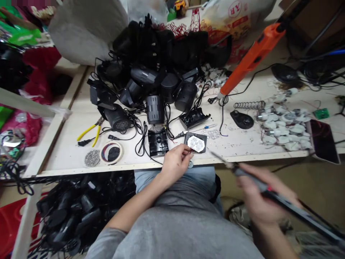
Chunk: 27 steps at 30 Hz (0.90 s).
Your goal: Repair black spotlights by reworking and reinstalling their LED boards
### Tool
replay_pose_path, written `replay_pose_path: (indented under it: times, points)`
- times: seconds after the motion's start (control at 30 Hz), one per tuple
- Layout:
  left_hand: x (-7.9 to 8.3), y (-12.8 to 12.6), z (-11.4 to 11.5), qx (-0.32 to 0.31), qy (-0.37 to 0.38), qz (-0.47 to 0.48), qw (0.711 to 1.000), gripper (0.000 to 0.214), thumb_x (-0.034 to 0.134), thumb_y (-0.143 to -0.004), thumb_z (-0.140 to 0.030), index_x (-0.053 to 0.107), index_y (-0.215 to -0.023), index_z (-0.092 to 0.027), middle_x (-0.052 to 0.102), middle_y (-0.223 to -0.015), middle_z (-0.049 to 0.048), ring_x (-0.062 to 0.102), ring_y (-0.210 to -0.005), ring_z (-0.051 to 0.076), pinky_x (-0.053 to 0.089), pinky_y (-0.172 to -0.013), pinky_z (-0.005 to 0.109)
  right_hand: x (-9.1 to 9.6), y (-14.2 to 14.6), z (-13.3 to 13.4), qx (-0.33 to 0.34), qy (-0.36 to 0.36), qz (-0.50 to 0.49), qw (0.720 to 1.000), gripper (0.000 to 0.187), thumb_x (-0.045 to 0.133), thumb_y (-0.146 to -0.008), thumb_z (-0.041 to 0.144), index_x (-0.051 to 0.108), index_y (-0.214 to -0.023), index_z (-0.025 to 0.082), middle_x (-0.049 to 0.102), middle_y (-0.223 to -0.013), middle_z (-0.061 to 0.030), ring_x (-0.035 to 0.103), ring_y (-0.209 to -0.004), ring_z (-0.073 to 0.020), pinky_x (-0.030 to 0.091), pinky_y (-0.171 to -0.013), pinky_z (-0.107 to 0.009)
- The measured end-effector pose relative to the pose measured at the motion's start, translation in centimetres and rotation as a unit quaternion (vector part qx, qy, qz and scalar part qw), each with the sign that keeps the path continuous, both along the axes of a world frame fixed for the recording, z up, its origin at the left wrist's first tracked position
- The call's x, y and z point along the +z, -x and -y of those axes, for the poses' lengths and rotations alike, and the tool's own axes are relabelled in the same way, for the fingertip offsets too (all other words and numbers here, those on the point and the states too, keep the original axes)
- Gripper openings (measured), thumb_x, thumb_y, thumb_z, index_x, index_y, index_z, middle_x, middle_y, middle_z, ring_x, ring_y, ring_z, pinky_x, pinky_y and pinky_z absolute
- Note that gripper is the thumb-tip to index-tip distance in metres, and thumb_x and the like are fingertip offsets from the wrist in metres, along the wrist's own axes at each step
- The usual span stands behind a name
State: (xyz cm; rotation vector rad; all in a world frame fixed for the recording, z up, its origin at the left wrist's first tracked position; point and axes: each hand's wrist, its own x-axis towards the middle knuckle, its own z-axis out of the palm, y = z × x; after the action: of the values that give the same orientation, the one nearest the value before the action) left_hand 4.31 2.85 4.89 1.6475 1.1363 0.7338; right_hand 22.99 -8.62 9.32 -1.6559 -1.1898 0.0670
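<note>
My left hand [176, 160] is at the table's front edge, its fingers pinched by a white LED board [196, 144] with several round lenses. A thin reddish wire shows at the fingertips. The board lies on a black square pad [204, 138]. My right hand [262, 194] is wrapped around a soldering iron [258, 182] with a grey and black handle, slightly blurred. Its thin tip points up and left toward the board, apart from it. Left of the board lies an open black lamp housing half [158, 143]; another housing half [194, 118] is behind it.
Black lamp housings [155, 109] with cords are heaped behind. An orange electric screwdriver [250, 59] hangs at right. Yellow-handled pliers [91, 133], a tape roll [111, 152] and screws [92, 158] lie left. White LED parts [285, 124] and a phone [323, 140] lie right.
</note>
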Motion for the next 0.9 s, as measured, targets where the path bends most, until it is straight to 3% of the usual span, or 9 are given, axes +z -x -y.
replay_pose_path:
  times: [0.07,0.2,0.4,0.6,0.9]
  points:
    - [0.0,0.0,-0.1,-0.007,-0.006,-0.012,1.000,0.014,0.071,-0.080,-0.014,0.070,-0.091,-0.022,0.070,-0.079,0.0010,0.061,-0.067,0.015,0.046,-0.068,0.025,-0.3,2.4,0.9,0.074,0.011,0.059,0.995,0.022,0.074,-0.083,0.021,0.077,-0.102,0.032,0.077,-0.082,-0.0005,0.072,-0.065,-0.0205,0.059,-0.059,-0.034]
    - [0.3,0.3,-0.3,-0.032,-0.009,-0.014,0.999,0.015,0.067,-0.083,-0.012,0.070,-0.094,-0.021,0.070,-0.080,0.0021,0.062,-0.069,0.016,0.047,-0.069,0.026,-1.3,4.2,0.2,0.053,-0.009,0.133,0.990,0.027,0.071,-0.087,0.017,0.074,-0.110,0.031,0.077,-0.078,0.0004,0.070,-0.059,-0.0181,0.058,-0.056,-0.030]
    - [0.3,0.7,-0.5,-0.063,-0.018,-0.043,0.997,0.021,0.061,-0.085,-0.009,0.071,-0.101,-0.019,0.070,-0.084,0.0048,0.064,-0.076,0.019,0.049,-0.074,0.028,-2.2,3.8,-0.7,0.065,-0.008,0.146,0.987,0.026,0.070,-0.088,0.016,0.072,-0.111,0.027,0.078,-0.082,-0.0018,0.073,-0.065,-0.0181,0.059,-0.060,-0.030]
    - [0.1,0.7,-0.5,-0.070,-0.017,-0.049,0.996,0.021,0.061,-0.086,-0.009,0.069,-0.102,-0.020,0.067,-0.081,0.0008,0.060,-0.070,0.015,0.048,-0.071,0.025,-1.8,3.7,-1.4,0.069,-0.006,0.197,0.978,0.010,0.067,-0.092,0.018,0.071,-0.101,0.022,0.076,-0.075,-0.0015,0.072,-0.060,-0.0148,0.057,-0.057,-0.024]
    - [0.0,0.7,-0.6,-0.082,-0.041,-0.086,0.992,0.021,0.060,-0.087,-0.012,0.067,-0.105,-0.019,0.067,-0.079,0.0001,0.061,-0.071,0.015,0.050,-0.071,0.026,-1.6,3.6,-1.7,0.083,-0.016,0.203,0.976,0.007,0.068,-0.092,0.017,0.070,-0.099,0.018,0.075,-0.075,-0.0021,0.071,-0.061,-0.0124,0.057,-0.061,-0.021]
